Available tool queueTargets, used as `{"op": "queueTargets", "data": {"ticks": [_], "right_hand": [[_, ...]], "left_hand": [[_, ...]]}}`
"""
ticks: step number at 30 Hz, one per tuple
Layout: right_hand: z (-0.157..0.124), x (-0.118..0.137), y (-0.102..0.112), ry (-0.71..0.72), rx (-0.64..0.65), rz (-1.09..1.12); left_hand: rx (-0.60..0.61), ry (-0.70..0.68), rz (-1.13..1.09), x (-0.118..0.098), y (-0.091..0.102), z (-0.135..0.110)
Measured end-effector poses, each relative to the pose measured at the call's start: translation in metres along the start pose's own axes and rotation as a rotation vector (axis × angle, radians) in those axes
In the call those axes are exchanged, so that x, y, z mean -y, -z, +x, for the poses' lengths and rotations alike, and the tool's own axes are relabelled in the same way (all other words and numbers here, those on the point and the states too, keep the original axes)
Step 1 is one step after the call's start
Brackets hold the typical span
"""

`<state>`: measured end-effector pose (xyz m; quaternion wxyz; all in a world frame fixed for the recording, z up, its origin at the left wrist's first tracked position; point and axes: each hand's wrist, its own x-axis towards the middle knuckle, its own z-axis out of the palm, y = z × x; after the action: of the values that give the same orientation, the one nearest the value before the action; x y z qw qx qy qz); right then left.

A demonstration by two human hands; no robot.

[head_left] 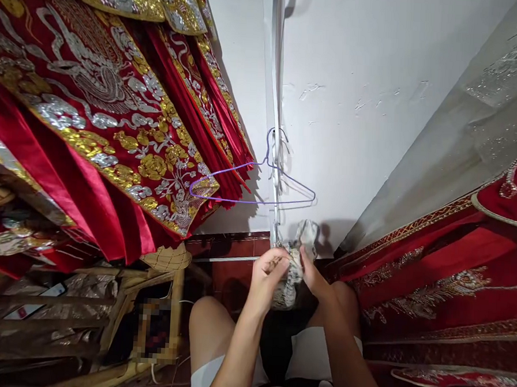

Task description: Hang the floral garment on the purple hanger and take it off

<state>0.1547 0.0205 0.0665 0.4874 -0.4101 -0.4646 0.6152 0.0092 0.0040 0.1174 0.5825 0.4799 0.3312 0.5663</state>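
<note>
Both my hands meet low in the middle, above my knees, around a small bundle of grey patterned cloth (305, 237). My left hand (268, 275) is closed on the cloth's left side, fingers curled. My right hand (313, 275) grips its right side, and the cloth's upper end sticks up above the fingers. Just above, a purple wire hanger (252, 184) hangs bare on a white vertical strip (277, 102) on the wall.
Red garments with gold and silver embroidery (93, 121) hang at the left. More red embroidered fabric (445, 272) and a sheer grey cover (483, 124) fill the right. A wooden rack (117, 319) and a woven hat (168, 258) stand lower left. White wall behind.
</note>
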Motion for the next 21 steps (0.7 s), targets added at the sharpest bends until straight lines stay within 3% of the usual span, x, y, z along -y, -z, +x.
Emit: {"op": "queueTargets", "data": {"ticks": [4, 6, 8, 11, 13, 16, 18, 21], "right_hand": [[-0.005, 0.001, -0.013, -0.096, 0.206, 0.192], [-0.005, 0.010, -0.014, -0.101, 0.303, 0.115], [0.002, 0.026, -0.011, -0.066, 0.334, -0.019], [0.027, 0.060, -0.004, 0.108, 0.197, -0.258], [0.051, 0.082, 0.000, 0.275, -0.004, -0.394], [0.090, 0.100, 0.003, 0.441, -0.247, -0.426], [0.114, 0.098, 0.004, 0.442, -0.287, -0.384], [0.139, 0.082, 0.012, 0.366, -0.262, -0.415]], "left_hand": [[-0.107, -0.250, 0.406, 0.007, 0.007, -0.005], [-0.106, -0.249, 0.425, 0.009, 0.022, -0.003], [0.004, -0.183, 0.420, 0.010, 0.039, -0.002], [0.309, 0.017, 0.542, 0.009, 0.062, -0.006], [0.380, 0.105, 0.669, 0.004, 0.076, -0.008], [0.199, 0.096, 0.769, -0.011, 0.095, -0.009], [0.056, 0.089, 0.800, -0.024, 0.105, -0.007], [-0.040, 0.137, 0.800, -0.038, 0.119, -0.002]]}}
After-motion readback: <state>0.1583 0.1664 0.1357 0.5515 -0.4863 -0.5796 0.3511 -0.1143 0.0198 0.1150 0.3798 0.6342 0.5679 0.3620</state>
